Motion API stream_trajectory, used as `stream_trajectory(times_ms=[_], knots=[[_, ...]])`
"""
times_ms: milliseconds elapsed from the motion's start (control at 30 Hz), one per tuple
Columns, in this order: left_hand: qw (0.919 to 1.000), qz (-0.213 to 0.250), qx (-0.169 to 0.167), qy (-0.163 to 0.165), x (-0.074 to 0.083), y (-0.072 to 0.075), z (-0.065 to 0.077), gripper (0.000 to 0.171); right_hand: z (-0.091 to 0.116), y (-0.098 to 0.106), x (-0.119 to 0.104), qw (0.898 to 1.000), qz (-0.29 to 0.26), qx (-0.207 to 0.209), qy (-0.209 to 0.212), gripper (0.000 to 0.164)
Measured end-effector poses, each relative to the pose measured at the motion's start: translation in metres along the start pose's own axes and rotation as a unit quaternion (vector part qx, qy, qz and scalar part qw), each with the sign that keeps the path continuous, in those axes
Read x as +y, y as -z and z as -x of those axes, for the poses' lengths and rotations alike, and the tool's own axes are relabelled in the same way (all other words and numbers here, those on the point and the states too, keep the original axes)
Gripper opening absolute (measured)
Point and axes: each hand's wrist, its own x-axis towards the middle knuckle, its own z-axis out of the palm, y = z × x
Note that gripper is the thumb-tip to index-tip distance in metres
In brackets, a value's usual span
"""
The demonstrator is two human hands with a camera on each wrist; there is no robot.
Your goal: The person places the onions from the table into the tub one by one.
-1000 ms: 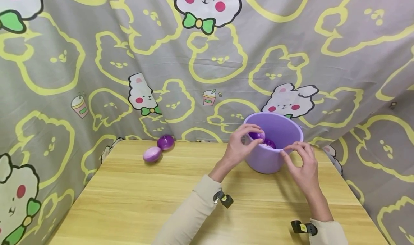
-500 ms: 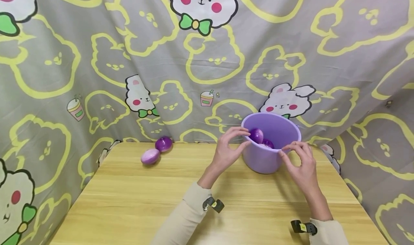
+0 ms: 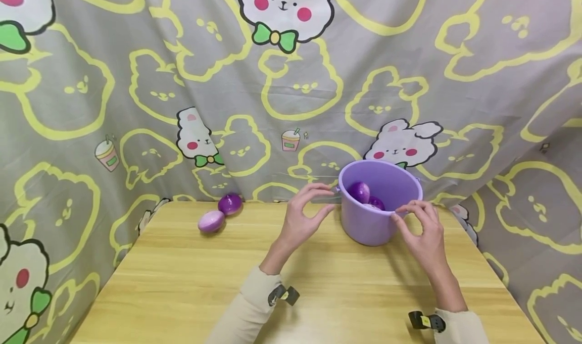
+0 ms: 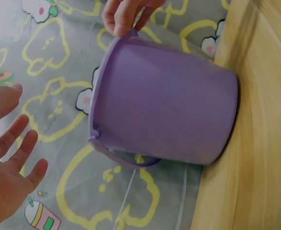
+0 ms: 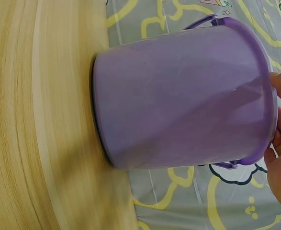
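A purple bucket (image 3: 369, 228) stands upright on the wooden table, with purple onions (image 3: 360, 192) visible inside it. My right hand (image 3: 425, 235) pinches the near right part of its rim between thumb and fingers; the right wrist view shows the fingertips (image 5: 279, 143) at that rim. Left of the bucket, my left hand (image 3: 302, 217) is raised with nothing in it, fingers spread and apart from the bucket (image 4: 164, 100) in the left wrist view. The bucket's handle (image 4: 126, 160) hangs down behind it.
Two more purple onions lie at the table's back left: a paler one (image 3: 211, 222) in front and a darker one (image 3: 230, 203) behind it. A patterned grey curtain (image 3: 309, 96) hangs along the back edge of the wooden table (image 3: 191, 283).
My left hand let go of an onion inside the bucket, then drew back left, away from the rim. My right hand has stayed on the rim.
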Motion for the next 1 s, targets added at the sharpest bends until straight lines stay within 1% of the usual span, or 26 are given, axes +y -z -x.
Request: stream_trajectory(times_ms=[167,300,467,867,1000], knots=[[0.9999,-0.009,-0.004,0.004,0.0,0.008,0.009,0.028,0.004,-0.001,0.0,1.0,0.0,-0.005,-0.007,0.028],[0.9997,-0.02,-0.012,-0.002,-0.001,0.014,0.014,0.032,0.005,-0.002,-0.001,1.0,-0.002,-0.004,-0.007,0.029],[0.9998,-0.02,-0.005,-0.004,-0.002,0.021,0.02,0.033,0.006,-0.002,-0.002,1.0,-0.002,-0.006,-0.005,0.028],[0.9998,-0.019,0.01,-0.005,0.002,0.031,0.02,0.032,0.003,0.0,0.0,1.0,0.007,-0.014,-0.004,0.023],[0.9997,-0.018,0.013,-0.005,0.001,0.035,0.02,0.032,0.002,0.002,0.0,1.0,0.009,-0.01,-0.003,0.024]])
